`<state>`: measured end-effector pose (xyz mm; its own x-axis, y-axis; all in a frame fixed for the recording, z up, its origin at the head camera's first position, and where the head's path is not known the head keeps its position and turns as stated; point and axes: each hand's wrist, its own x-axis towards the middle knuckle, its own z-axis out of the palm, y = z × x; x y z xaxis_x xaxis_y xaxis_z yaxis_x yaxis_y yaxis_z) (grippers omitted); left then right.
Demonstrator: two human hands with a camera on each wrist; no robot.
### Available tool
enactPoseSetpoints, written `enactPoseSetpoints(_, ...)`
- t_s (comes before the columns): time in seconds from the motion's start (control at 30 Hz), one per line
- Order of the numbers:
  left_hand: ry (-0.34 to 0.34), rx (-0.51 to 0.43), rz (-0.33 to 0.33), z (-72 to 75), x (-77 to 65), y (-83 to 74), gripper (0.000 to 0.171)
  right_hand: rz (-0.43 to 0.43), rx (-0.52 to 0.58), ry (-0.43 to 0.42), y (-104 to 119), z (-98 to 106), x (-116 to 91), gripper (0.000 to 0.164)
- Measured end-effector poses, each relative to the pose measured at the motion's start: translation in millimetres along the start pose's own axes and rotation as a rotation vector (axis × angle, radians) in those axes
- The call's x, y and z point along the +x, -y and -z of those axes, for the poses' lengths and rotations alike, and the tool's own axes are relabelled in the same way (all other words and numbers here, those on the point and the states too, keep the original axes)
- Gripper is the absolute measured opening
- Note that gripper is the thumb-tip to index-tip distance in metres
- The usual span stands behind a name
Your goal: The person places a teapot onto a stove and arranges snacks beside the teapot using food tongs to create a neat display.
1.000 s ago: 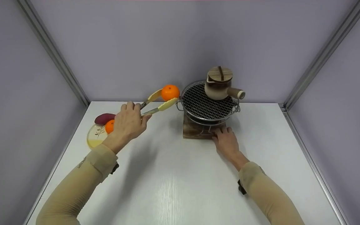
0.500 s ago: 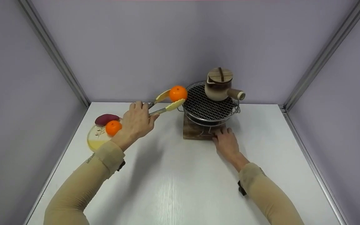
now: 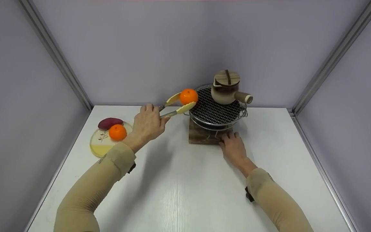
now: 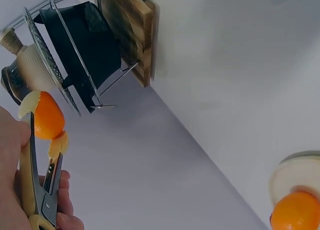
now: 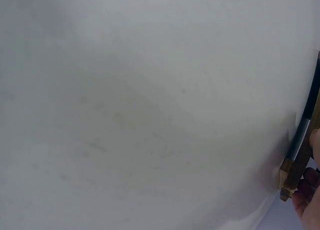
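Observation:
My left hand (image 3: 149,123) grips a pair of tongs (image 3: 172,113) with yellow scalloped tips. Between those tips sits an orange (image 3: 188,97), held up at the left rim of a round grill (image 3: 213,111) with a black mesh top. In the left wrist view the same orange (image 4: 49,116) is squeezed by the tongs (image 4: 46,200). My right hand (image 3: 233,148) holds the front right corner of the wooden base (image 3: 201,137) under the grill. The right wrist view catches only part of that hand (image 5: 311,200), its fingers at the wooden edge (image 5: 295,177).
A brown and cream side-handled pot (image 3: 224,93) with a wooden lid stands on the grill's right back. At the left lies a plate (image 3: 97,149) carrying a second orange (image 3: 118,132) and a purple sweet potato (image 3: 109,123). Grey walls (image 3: 140,48) enclose the white table (image 3: 185,193).
My left hand has carried the tongs and orange rightward, from beside the grill to over its left rim, uncovering more of the plate. The right hand has stayed at the base.

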<state>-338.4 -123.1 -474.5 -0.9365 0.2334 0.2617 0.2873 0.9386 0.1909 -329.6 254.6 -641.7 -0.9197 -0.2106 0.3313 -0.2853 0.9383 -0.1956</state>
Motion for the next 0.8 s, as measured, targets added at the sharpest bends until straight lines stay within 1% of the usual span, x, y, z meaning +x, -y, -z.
enactPoseSetpoints(0.13,0.002,-0.003,0.002,-3.5,4.9,-5.2,0.057,-0.011,0.005,0.005,0,1,0,0.028)
enactPoseSetpoints(0.37,0.005,0.003,0.005,-7.8,11.8,-10.1,0.058,-0.003,0.001,0.003,1,0,0,0.025)
enactPoseSetpoints(0.6,0.015,0.000,0.003,-7.8,21.2,-15.7,0.057,-0.004,-0.002,0.008,-1,0,1,0.026)
enactPoseSetpoints(0.8,0.007,0.020,-0.004,-8.9,31.5,-20.1,0.059,-0.002,0.001,0.006,0,-1,2,0.028)
